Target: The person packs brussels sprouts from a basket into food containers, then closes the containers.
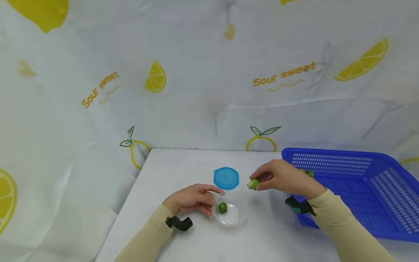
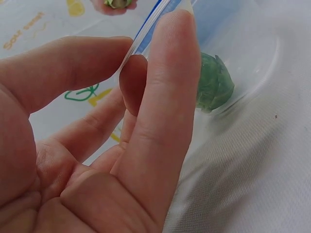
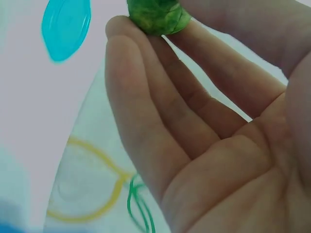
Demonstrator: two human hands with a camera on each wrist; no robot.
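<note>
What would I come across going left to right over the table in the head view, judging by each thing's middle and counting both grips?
Left grip → clear plastic bowl → held green sprout → right grip → blue basket.

The light in here is soft and even, the backdrop [image 1: 196, 43] a little grey. I catch a small white glare in the bowl [image 1: 231, 215], and shadows lie faint on the table [image 1: 183, 163]. From the left wrist, the sprout [image 2: 214, 85] looks hazy; from the right, the table's washed out, the lid [image 3: 67, 29] soft-edged. The basket [image 1: 373, 196] stretches toward the head view's edge.
</note>
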